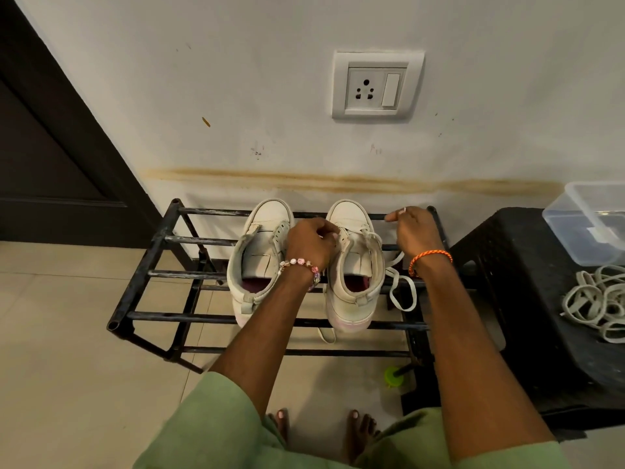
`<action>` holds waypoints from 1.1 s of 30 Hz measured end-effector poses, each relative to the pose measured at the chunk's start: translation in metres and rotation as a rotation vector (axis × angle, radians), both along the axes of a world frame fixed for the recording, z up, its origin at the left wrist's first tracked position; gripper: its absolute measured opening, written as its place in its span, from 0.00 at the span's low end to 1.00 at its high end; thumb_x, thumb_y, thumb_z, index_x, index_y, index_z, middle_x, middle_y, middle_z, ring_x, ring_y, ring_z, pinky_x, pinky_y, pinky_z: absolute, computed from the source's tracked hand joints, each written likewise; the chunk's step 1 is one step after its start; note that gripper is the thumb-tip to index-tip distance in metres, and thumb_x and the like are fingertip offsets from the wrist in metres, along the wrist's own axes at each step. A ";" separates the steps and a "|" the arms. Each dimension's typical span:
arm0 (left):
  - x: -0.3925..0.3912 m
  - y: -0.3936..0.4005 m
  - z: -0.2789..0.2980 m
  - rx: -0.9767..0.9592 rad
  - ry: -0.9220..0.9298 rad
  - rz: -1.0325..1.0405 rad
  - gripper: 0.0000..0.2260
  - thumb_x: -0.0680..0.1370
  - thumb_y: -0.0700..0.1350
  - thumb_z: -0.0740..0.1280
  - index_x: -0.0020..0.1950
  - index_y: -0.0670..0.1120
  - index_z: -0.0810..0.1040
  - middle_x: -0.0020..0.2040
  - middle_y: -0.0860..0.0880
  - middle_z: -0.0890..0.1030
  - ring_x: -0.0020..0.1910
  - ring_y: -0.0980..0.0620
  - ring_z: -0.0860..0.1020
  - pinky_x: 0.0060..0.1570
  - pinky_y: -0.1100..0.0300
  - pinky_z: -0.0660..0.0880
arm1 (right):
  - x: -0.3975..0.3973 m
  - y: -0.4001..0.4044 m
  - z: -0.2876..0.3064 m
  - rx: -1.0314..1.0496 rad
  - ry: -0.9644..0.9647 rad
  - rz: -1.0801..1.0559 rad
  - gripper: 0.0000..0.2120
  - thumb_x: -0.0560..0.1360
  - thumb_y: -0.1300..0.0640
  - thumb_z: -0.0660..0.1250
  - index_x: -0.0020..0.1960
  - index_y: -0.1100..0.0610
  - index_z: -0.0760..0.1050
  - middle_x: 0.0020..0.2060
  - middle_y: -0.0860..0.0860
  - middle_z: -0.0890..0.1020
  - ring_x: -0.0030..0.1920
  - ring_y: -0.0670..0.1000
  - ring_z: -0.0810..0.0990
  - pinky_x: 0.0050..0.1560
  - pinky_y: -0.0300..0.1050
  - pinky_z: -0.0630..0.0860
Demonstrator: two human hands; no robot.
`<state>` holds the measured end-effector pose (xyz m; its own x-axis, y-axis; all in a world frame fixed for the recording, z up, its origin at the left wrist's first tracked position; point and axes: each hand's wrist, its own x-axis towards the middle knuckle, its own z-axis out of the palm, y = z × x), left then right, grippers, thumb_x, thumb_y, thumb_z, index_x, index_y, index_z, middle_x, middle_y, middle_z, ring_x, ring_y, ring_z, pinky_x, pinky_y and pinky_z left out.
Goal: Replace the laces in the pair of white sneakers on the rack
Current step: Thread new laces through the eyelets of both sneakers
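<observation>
Two white high-top sneakers stand side by side on the top bars of a black metal rack, toes toward the wall. The left sneaker has no lace. The right sneaker is partly laced; its white lace trails off its right side over the bars. The left hand has its grip curled in at the right sneaker's eyelets, fingertips pinching there. The right hand, just beside that shoe, has its grip curled around the lace's end. To the right, a black stool carries a tangle of loose white laces and a clear plastic box.
</observation>
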<state>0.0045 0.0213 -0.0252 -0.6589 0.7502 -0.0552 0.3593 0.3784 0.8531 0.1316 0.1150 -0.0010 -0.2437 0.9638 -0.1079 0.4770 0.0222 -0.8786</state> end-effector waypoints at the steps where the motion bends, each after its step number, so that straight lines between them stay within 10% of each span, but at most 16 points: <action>1: 0.001 -0.001 0.000 0.001 -0.022 -0.005 0.05 0.75 0.37 0.68 0.47 0.42 0.83 0.45 0.47 0.83 0.41 0.56 0.77 0.42 0.68 0.70 | -0.001 -0.001 0.000 0.028 -0.012 0.030 0.15 0.80 0.64 0.53 0.46 0.60 0.79 0.37 0.49 0.76 0.37 0.46 0.72 0.39 0.39 0.68; 6: -0.002 -0.002 0.000 0.005 -0.109 -0.003 0.03 0.73 0.38 0.72 0.44 0.43 0.84 0.42 0.45 0.84 0.41 0.52 0.79 0.48 0.58 0.78 | -0.009 -0.013 0.001 0.143 -0.056 0.173 0.09 0.75 0.64 0.67 0.53 0.62 0.82 0.48 0.55 0.83 0.50 0.49 0.79 0.57 0.41 0.74; 18: -0.012 -0.003 0.000 -0.042 -0.272 -0.092 0.07 0.72 0.38 0.73 0.49 0.40 0.83 0.45 0.44 0.83 0.45 0.51 0.78 0.53 0.56 0.77 | -0.020 -0.024 0.018 0.242 -0.319 0.161 0.08 0.73 0.65 0.66 0.48 0.61 0.83 0.47 0.56 0.84 0.50 0.52 0.80 0.48 0.36 0.70; 26: -0.015 -0.004 0.001 -0.055 -0.314 -0.118 0.10 0.71 0.38 0.73 0.51 0.39 0.82 0.49 0.43 0.83 0.47 0.52 0.79 0.55 0.58 0.76 | -0.040 -0.023 -0.010 0.220 -0.636 0.197 0.11 0.73 0.61 0.68 0.55 0.61 0.80 0.54 0.60 0.78 0.57 0.60 0.75 0.58 0.52 0.76; 33: -0.015 -0.006 -0.001 0.000 -0.332 -0.098 0.09 0.70 0.35 0.74 0.50 0.38 0.83 0.48 0.41 0.83 0.47 0.50 0.80 0.54 0.55 0.77 | -0.038 -0.024 -0.011 0.002 -0.423 0.132 0.07 0.72 0.62 0.69 0.50 0.58 0.83 0.53 0.59 0.81 0.58 0.59 0.77 0.61 0.54 0.74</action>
<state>-0.0103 0.0152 -0.0261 -0.5294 0.8093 -0.2544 0.0965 0.3553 0.9298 0.0936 0.0908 -0.0123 -0.2994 0.9278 -0.2226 0.7873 0.1085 -0.6069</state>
